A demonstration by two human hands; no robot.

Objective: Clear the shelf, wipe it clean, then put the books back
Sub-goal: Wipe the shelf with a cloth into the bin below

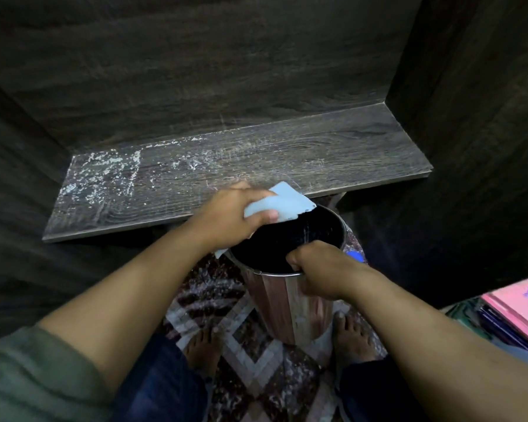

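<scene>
Dark wood-grain laminate walls [195, 56] enclose the alcove on three sides, matt and streaked along the grain; across them runs the long flat dark grey wood-grain shelf [287, 153], bare of books, its left part speckled with white crusty flecks and its middle filmed with fine pale scratches. Below lies a woven rug with maroon and grey diamond patterning [256, 376], on which two bare feet stand. Between the feet rises a tall cylindrical bin with wood-striped sides and a thin metal rim [281, 306], black inside, its mouth just under the shelf's front edge. At the lower right lies a flat stack of books topped by a smooth pink cover [525, 306], well apart from the shelf.

The left hand [235, 214] reaches to the shelf's front edge over the bin's mouth; its fingers and thumb are curled round a soft pale blue cloth [290, 202], folded flat with one corner jutting past the shelf edge. The right hand [320, 269] grips the bin's near rim, fingers hooked over the metal edge.
</scene>
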